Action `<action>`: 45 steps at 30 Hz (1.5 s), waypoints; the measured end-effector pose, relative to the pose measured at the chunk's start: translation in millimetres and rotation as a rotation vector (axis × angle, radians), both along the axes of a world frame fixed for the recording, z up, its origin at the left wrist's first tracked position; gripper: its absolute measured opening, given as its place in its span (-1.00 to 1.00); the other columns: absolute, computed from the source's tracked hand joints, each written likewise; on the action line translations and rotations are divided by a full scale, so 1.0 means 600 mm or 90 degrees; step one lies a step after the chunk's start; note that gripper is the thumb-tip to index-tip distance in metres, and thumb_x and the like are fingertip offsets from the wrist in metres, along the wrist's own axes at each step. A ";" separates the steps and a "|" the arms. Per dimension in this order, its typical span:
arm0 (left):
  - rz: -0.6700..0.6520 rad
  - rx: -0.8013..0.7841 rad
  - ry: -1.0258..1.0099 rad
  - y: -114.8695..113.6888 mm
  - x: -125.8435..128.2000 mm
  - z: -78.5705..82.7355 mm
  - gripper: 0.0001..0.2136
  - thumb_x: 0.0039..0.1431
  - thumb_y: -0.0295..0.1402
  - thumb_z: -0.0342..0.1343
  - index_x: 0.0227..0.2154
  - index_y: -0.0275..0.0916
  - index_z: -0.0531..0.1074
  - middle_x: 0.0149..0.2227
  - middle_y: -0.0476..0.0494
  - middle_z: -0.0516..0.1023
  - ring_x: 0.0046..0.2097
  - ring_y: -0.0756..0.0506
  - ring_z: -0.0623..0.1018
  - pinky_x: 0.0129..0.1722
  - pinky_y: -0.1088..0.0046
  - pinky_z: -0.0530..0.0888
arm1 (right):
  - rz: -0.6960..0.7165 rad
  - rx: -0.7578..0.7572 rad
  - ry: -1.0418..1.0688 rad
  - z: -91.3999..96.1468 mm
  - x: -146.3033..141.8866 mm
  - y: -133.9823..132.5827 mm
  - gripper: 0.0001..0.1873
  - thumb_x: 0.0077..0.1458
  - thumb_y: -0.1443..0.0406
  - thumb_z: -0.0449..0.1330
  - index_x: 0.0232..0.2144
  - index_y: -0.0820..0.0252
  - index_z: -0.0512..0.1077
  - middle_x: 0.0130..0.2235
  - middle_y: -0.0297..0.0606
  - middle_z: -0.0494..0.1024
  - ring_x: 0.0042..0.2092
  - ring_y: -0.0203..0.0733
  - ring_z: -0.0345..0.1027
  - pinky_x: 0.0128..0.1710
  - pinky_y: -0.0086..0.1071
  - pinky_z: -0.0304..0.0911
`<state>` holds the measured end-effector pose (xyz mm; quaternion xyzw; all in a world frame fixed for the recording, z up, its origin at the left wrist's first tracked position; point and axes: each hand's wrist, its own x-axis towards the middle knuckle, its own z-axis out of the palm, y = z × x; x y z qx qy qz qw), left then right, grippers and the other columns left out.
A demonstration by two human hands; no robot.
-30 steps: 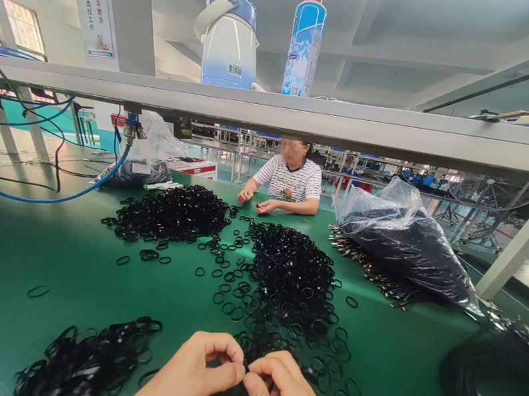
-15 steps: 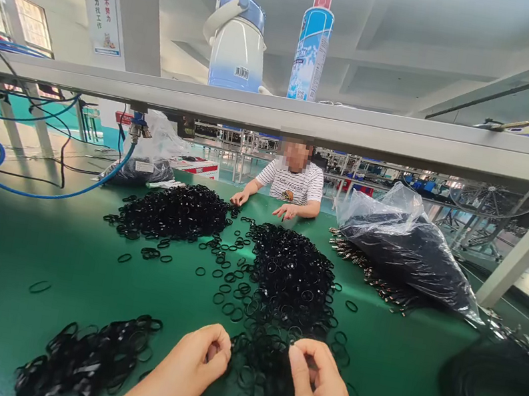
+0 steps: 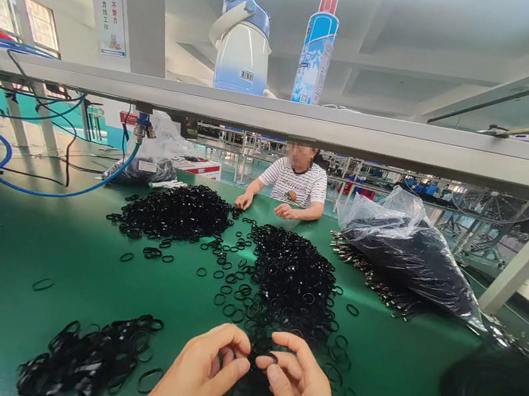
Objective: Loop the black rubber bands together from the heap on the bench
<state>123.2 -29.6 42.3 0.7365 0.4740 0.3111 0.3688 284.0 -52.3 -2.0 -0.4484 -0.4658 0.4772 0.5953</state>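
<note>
My left hand point(image 3: 210, 371) is closed, thumb and forefinger pinched together; what they hold, if anything, is hidden. Close beside it, my right hand point(image 3: 300, 390) has a small black ring point(image 3: 272, 357) at its thumb and fingers, with the forefinger raised a little. Both hands are over the near end of a long heap of black rings point(image 3: 292, 274). Left of my hands lies a smaller pile of black rings point(image 3: 90, 358), and a single black ring point(image 3: 149, 380) rests between that pile and my left hand.
Another heap of black rings point(image 3: 181, 211) lies farther back on the green table point(image 3: 34, 240). Across it sits a person point(image 3: 300, 184), hands at the table edge. On the right are a plastic bag point(image 3: 407, 256) and coiled black cables point(image 3: 465, 394). A shelf point(image 3: 278, 116) spans above.
My hands have come together, the right moving left and the left moving right. A black ring now shows at my right fingers. The person opposite has shifted a hand slightly.
</note>
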 end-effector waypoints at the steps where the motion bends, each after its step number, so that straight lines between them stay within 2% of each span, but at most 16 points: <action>1: 0.010 0.004 0.005 -0.001 0.000 -0.002 -0.89 0.13 -0.30 0.04 -0.46 -0.18 0.37 -0.48 0.07 0.33 -0.43 0.00 0.28 -0.46 0.56 0.21 | 0.008 0.007 0.011 0.000 -0.002 -0.001 -0.55 -0.05 0.07 0.27 -0.15 0.17 0.37 -0.33 -0.23 0.58 -0.22 -0.14 0.46 -0.21 -0.39 0.27; 4: 0.049 0.040 0.052 -0.001 -0.002 -0.008 -0.72 0.11 -0.22 0.07 -0.63 -0.21 0.24 -0.55 0.07 0.28 -0.46 0.00 0.27 -0.49 0.54 0.16 | 0.018 0.007 0.029 -0.003 -0.004 -0.001 -0.49 -0.09 0.03 0.30 -0.14 0.18 0.41 -0.34 -0.20 0.59 -0.22 -0.11 0.47 -0.25 -0.39 0.30; 6: 0.063 0.059 0.066 -0.001 -0.004 -0.009 -0.75 0.08 -0.26 0.10 -0.62 -0.21 0.23 -0.54 0.07 0.30 -0.45 0.00 0.29 -0.47 0.54 0.18 | 0.015 0.008 0.028 -0.007 -0.005 0.000 -0.47 -0.12 0.01 0.31 -0.14 0.18 0.43 -0.36 -0.20 0.59 -0.23 -0.09 0.48 -0.26 -0.38 0.32; 9: 0.044 0.026 0.036 -0.002 -0.003 -0.004 -0.93 0.09 -0.30 0.10 -0.37 -0.15 0.38 -0.42 0.06 0.42 -0.42 -0.01 0.34 -0.45 0.55 0.23 | 0.024 0.020 0.023 -0.015 -0.006 0.003 -0.48 -0.11 0.02 0.31 -0.14 0.18 0.44 -0.39 -0.21 0.59 -0.27 -0.10 0.48 -0.23 -0.34 0.33; 12: -0.035 -0.029 -0.014 -0.005 0.001 0.002 -0.79 0.16 -0.17 0.04 -0.24 -0.10 0.47 -0.32 0.01 0.52 -0.34 -0.04 0.41 -0.41 0.54 0.29 | 0.046 0.048 -0.016 -0.023 -0.008 0.004 -0.51 -0.04 0.03 0.26 -0.12 0.17 0.43 -0.39 -0.21 0.59 -0.33 -0.12 0.47 -0.26 -0.33 0.33; 14: -0.064 -0.046 -0.033 -0.005 0.002 0.001 -0.78 0.16 -0.16 0.04 -0.32 -0.13 0.52 -0.36 0.00 0.55 -0.33 -0.06 0.44 -0.38 0.53 0.29 | 0.039 0.060 -0.064 -0.027 -0.008 0.003 -0.55 -0.01 0.04 0.23 -0.12 0.15 0.44 -0.37 -0.21 0.60 -0.34 -0.13 0.47 -0.27 -0.32 0.34; 18: -0.037 -0.073 -0.077 0.001 -0.002 -0.006 -0.80 0.12 -0.25 0.07 -0.44 -0.22 0.53 -0.48 -0.01 0.53 -0.40 -0.04 0.42 -0.41 0.53 0.30 | -0.031 0.030 -0.130 -0.029 -0.007 0.001 -0.55 -0.06 0.01 0.25 -0.18 0.16 0.49 -0.34 -0.17 0.60 -0.32 -0.07 0.49 -0.29 -0.29 0.38; 23: -0.027 -0.151 -0.140 0.008 -0.005 -0.010 -0.80 0.06 -0.26 0.12 -0.45 -0.30 0.52 -0.54 -0.03 0.50 -0.47 -0.01 0.42 -0.52 0.56 0.27 | -0.025 -0.021 -0.045 -0.020 -0.011 0.000 -0.43 -0.20 -0.08 0.32 -0.26 0.23 0.49 -0.38 -0.15 0.59 -0.38 -0.09 0.49 -0.33 -0.29 0.39; 29: -0.013 -0.172 -0.148 0.008 0.001 -0.007 -0.81 -0.01 -0.25 0.17 -0.47 -0.30 0.51 -0.54 -0.06 0.54 -0.50 0.00 0.42 -0.53 0.56 0.29 | -0.013 -0.047 0.017 -0.005 -0.013 -0.003 -0.46 -0.31 -0.05 0.39 -0.40 0.27 0.50 -0.49 -0.17 0.59 -0.45 -0.13 0.49 -0.39 -0.36 0.39; 36: -0.001 -0.162 -0.145 0.010 0.000 -0.010 -0.80 0.01 -0.25 0.16 -0.47 -0.31 0.49 -0.54 -0.05 0.52 -0.50 0.00 0.42 -0.51 0.54 0.32 | 0.044 -0.093 0.117 0.001 -0.011 -0.003 -0.45 -0.39 0.01 0.46 -0.39 0.31 0.52 -0.44 -0.10 0.62 -0.45 -0.19 0.50 -0.46 -0.46 0.35; 42: 0.005 -0.131 -0.117 0.009 0.000 -0.023 -0.80 0.00 -0.24 0.17 -0.47 -0.31 0.48 -0.51 -0.10 0.55 -0.44 -0.06 0.47 -0.43 0.49 0.34 | 0.037 -0.090 0.098 0.000 -0.015 -0.004 -0.50 -0.35 0.08 0.46 -0.40 0.32 0.50 -0.50 -0.15 0.60 -0.45 -0.18 0.50 -0.46 -0.45 0.35; 45: 0.025 -0.107 -0.094 0.008 0.001 -0.023 -0.83 -0.02 -0.26 0.18 -0.50 -0.30 0.46 -0.54 -0.05 0.52 -0.45 -0.05 0.44 -0.46 0.50 0.31 | 0.040 -0.091 0.086 -0.002 -0.016 -0.004 -0.54 -0.32 0.13 0.45 -0.39 0.34 0.48 -0.50 -0.15 0.60 -0.46 -0.18 0.49 -0.47 -0.45 0.35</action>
